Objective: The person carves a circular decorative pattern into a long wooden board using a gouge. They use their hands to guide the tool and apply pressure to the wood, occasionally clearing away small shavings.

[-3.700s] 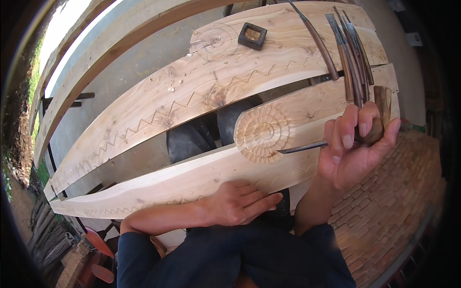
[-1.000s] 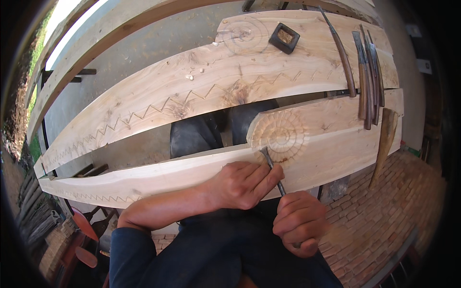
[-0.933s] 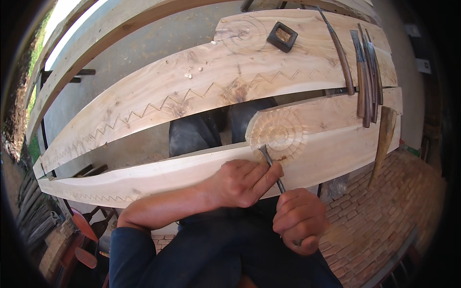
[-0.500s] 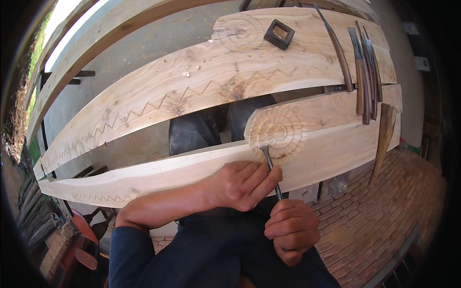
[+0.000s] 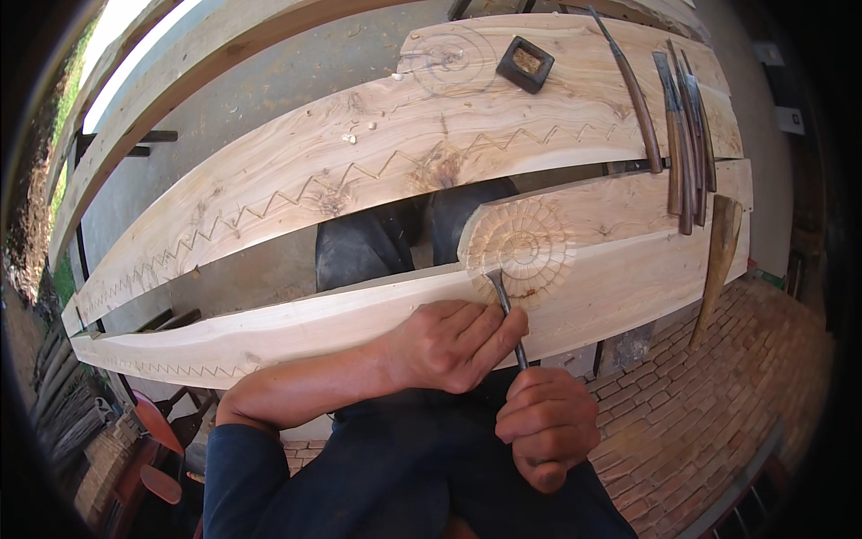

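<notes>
A round spiral rosette of scalloped cuts (image 5: pixel 525 247) is carved into the near pale wooden board (image 5: pixel 611 274). The flared steel tip of a chisel (image 5: pixel 499 286) rests at the rosette's lower left edge. My left hand (image 5: pixel 460 346) lies against the board with its fingers closed around the chisel's shaft. Lower and to the right, my right hand (image 5: pixel 548 427) is wrapped round the chisel's rear end, hiding the handle. A zigzag line is cut along the left part of this board.
Beyond a gap lies a second board (image 5: pixel 296 166) with a zigzag line and a drawn spiral. It carries a dark square box (image 5: pixel 525 65), some wood chips (image 5: pixel 348 138) and several wooden-handled chisels (image 5: pixel 690 148). A wooden mallet-like piece (image 5: pixel 716 269) leans across the near board's right end.
The chisel and both hands have barely shifted; its tip sits slightly higher, and my right hand is tilted a little differently. Both hands keep their hold.
</notes>
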`<state>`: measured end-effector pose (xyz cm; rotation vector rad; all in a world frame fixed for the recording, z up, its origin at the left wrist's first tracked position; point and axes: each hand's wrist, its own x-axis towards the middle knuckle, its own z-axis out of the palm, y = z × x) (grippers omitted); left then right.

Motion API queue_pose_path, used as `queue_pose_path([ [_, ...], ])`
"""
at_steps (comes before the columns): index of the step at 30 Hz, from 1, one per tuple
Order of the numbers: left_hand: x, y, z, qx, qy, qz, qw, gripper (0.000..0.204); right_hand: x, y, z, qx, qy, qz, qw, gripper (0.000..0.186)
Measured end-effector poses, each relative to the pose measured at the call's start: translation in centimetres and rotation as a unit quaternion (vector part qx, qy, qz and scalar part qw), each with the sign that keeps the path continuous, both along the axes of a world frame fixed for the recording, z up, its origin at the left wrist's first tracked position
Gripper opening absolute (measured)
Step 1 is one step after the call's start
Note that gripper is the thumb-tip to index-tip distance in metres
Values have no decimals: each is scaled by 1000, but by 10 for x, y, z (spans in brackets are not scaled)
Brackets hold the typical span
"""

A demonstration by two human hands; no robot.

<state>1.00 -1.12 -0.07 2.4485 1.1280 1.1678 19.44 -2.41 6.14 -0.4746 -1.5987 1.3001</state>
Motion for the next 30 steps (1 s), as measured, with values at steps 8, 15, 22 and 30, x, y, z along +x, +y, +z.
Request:
queue_pose_path([
  [8,0,0,0,-2,-2,2,1000,30,-2,1,0,-2,6,-5,1000,47],
  [15,-2,-1,0,-15,-10,0,1000,30,-22,3,5,10,-4,-72,997,62],
  [22,-4,0,-4,-43,-67,0,997,34,-24,12,10,18,-27,-31,999,53],
  [30,-15,28,34,-393,-289,11,873,25,-53,101,53,54,-133,82,986,60],
])
